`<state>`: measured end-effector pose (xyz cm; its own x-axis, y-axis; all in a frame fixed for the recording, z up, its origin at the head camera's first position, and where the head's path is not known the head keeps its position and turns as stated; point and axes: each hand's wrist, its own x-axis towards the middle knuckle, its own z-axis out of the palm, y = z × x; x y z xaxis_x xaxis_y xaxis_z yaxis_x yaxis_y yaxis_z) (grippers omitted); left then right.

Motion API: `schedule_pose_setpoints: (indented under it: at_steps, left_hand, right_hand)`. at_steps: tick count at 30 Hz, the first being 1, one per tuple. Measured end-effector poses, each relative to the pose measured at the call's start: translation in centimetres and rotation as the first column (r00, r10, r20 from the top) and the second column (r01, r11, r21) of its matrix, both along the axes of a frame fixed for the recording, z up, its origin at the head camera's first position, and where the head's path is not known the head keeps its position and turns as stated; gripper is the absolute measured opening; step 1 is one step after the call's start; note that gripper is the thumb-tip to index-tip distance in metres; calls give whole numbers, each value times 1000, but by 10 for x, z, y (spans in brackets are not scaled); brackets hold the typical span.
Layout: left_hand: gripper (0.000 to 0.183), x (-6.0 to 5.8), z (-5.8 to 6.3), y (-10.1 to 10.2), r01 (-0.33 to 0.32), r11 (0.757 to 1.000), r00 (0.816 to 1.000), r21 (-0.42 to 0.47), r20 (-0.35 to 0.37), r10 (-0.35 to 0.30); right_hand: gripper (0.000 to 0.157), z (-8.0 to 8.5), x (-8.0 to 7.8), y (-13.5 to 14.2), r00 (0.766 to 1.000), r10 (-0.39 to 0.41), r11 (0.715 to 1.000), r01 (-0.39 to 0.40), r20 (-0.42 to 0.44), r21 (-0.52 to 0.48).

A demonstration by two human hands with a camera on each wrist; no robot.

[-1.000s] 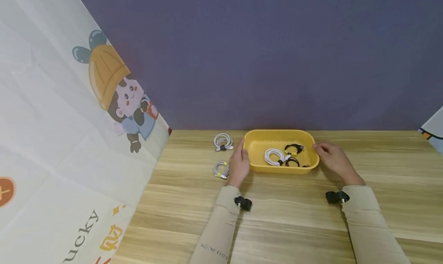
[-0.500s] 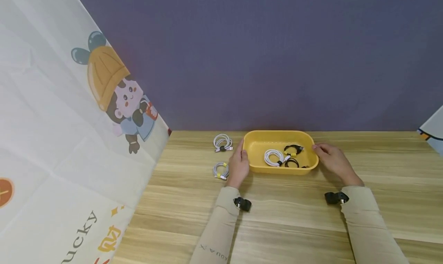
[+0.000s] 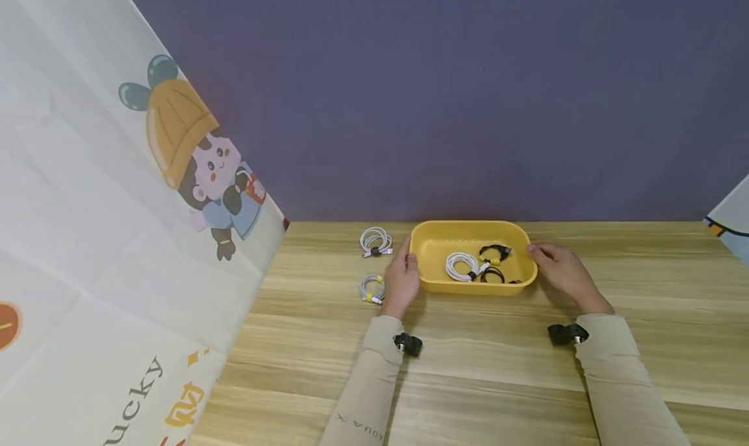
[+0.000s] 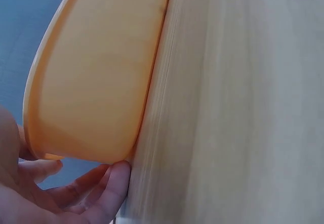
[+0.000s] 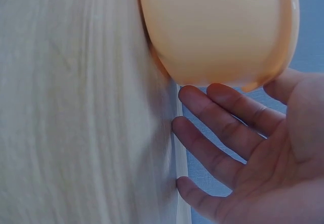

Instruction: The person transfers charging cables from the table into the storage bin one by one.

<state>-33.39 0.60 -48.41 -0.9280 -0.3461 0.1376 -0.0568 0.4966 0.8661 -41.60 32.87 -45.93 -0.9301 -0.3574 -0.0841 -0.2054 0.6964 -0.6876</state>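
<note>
A yellow tray [image 3: 462, 288] is set at the far side of the wood-grain surface [image 3: 486, 355], just in front of a dark purple wall [image 3: 468, 95], and seems to be resting flat. Its left end is gripped by the left hand [image 3: 401, 282], with the fingers curled against the end wall. Its right rim is pinched between the thumb and first fingers of the right hand [image 3: 563, 270], while the last two fingers are spread loosely away from the tray.

Three coils are contained in the tray: a white cable [image 3: 452, 264], a black cable with a yellow tie [image 3: 495, 261] and a thin black cable [image 3: 493, 268], all gathered toward its right half. Two more coils are left outside, to the left of the tray: a white-and-black-tied cable [image 3: 376, 251] and, nearer, a grey cable [image 3: 363, 288] beside the left hand. By judgement, the placing of three coils is done and two are not yet inside; whether the tray is being shifted or merely steadied cannot be told.

The coils are not shown in either wrist view. The left thumb is mostly hidden there by the rim, the plug ends are too small to identify, and both sleeves are cut off below.
</note>
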Motion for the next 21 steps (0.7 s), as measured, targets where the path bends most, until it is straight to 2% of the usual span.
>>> schedule_pose_setpoints:
  at_steps: [5,12,17,21]
  left_hand:
    - [49,2,5,-1,6,1000,1000,-4,-14,-6]
    - [39,5,21,-10,5,1000,998,9,-64,-4]
    - [30,9,32,-30,-35,999,995,3,-89,35]
    - [24,13,36,-51,-76,997,995,-28,-72,73]
  right_hand:
    - [77,2,1,-1,1000,0,1000,0,12,-1]
    - [79,5,3,-1,1000,-9,1000,9,30,5]
    - [80,7,5,-2,999,-16,1000,16,28,16]
    - [80,8,5,-2,999,-22,1000,22,33,14]
